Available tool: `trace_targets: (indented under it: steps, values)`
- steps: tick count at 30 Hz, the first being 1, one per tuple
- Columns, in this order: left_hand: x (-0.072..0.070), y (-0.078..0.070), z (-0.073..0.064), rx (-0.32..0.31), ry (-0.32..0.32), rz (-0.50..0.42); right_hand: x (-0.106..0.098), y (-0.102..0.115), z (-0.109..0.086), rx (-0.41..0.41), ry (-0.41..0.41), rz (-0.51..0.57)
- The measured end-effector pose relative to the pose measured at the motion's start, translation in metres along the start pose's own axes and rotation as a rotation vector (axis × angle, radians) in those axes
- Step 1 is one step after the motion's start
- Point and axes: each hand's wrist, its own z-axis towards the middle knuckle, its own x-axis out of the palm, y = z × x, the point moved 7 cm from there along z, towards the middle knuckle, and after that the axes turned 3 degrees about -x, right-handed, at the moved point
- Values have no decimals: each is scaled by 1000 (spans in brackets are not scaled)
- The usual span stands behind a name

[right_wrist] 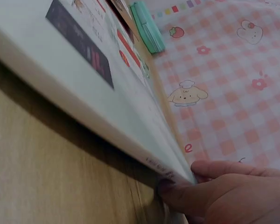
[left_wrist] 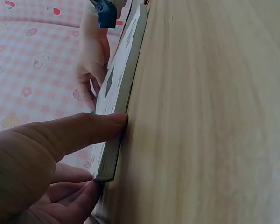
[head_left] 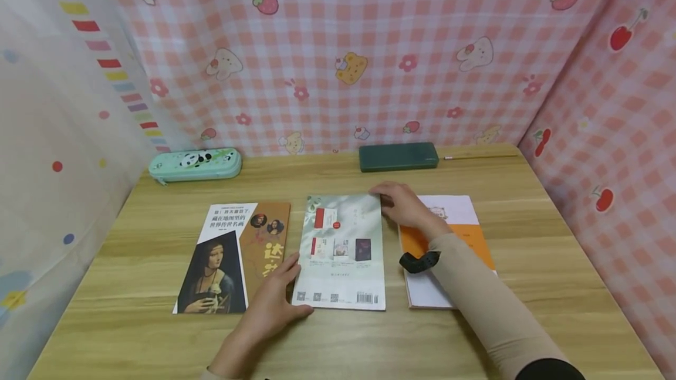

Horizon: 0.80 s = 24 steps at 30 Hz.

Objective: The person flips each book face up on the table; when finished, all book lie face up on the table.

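A pale green magazine (head_left: 340,277) lies flat in the middle of the table, its cover printed with small book pictures, QR codes and a barcode. My left hand (head_left: 276,298) is at its near left corner. The thumb (left_wrist: 91,130) lies straight against the near edge, while the fingers touch the left side. At the far right corner, my right hand (head_left: 404,207) holds the magazine, thumb (right_wrist: 182,191) against the spine and index finger at the far edge. To the left lies a book with a painted portrait (head_left: 216,274). An orange and white book (head_left: 472,239) is partly hidden under my right forearm.
Along the back of the table lie a mint panda pencil case (head_left: 195,164), a dark green case (head_left: 398,156) and a thin pencil (head_left: 480,156). A pink checked curtain (head_left: 317,110) hangs behind the wooden table (head_left: 338,348), with more cloth at both sides.
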Motion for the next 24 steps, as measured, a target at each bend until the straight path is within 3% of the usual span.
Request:
trace_targets:
  steps: [6,17,24]
  values:
    - [0,2,-1,-11,19,-13,-5,0,-3,-27,9,-35]
    - [1,4,-2,6,26,-28,-13,-2,-9,-45,42,4]
    - [1,0,-5,58,7,-27,-19,-2,-13,-75,10,32]
